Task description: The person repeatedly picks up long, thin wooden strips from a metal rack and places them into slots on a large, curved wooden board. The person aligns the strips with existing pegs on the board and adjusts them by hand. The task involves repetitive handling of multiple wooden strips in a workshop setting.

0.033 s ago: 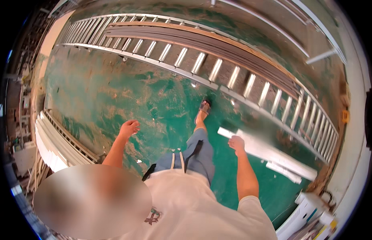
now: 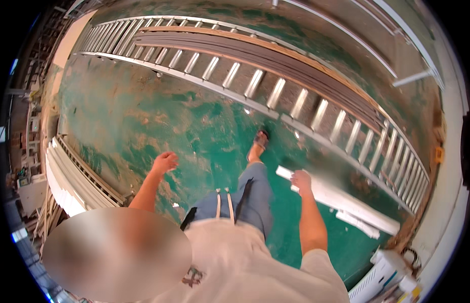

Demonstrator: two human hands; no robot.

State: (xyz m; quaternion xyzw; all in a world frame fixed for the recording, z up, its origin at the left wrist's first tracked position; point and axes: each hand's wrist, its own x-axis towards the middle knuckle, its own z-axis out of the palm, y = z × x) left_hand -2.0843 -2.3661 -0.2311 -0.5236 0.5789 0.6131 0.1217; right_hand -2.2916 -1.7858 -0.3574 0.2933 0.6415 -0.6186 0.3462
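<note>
Where white boards (image 2: 348, 203) lie, right hand (image 2: 301, 182) is nearer

From its fingers, I see their long axis slant down-right across the floor (image 2: 204, 131). Left hand (image 2: 166, 162) loosely open, empty; right curled, too blurred to tell grip or contact.

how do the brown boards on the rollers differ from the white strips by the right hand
The brown boards are dark; the white strips are bright. The brown boards rest on the roller conveyor; the white strips lie off it, near the right hand. Both are long and narrow.
</note>
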